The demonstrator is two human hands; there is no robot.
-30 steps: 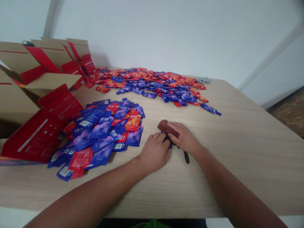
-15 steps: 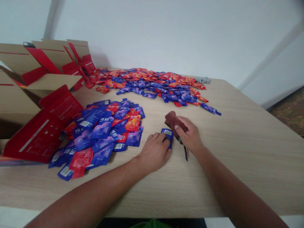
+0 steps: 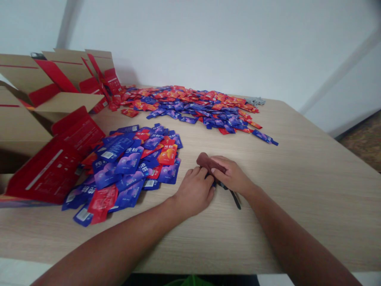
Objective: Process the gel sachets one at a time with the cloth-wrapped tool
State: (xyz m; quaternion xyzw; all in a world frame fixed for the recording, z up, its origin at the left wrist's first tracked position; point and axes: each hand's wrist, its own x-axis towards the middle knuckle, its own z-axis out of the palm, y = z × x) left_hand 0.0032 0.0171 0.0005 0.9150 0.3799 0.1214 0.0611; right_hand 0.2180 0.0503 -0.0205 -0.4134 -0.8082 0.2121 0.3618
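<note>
On the bare tabletop my left hand (image 3: 196,190) lies with bent fingers over a small blue sachet (image 3: 214,184). Only a sliver of that sachet shows; the tool and fingers cover the rest. My right hand (image 3: 230,174) is closed around a brown hand-held tool (image 3: 205,159), possibly a label gun, with a thin black lever (image 3: 236,200) sticking out toward me. The tool's front end is over the sachet, against or very close to my left fingertips. To the left of my left hand is a heap of blue and red-orange sachets (image 3: 129,161).
Opened cardboard boxes with red flaps (image 3: 44,171) stand at the left. A long pile of red and blue sachets (image 3: 190,103) runs along the back by the wall. A lone blue sachet (image 3: 264,137) lies at its right end, and a grey crumpled thing (image 3: 256,101) behind.
My right hand has brought the brown tool left and down toward me, over the sachet under my left fingers. My left hand has stayed nearly in place.
</note>
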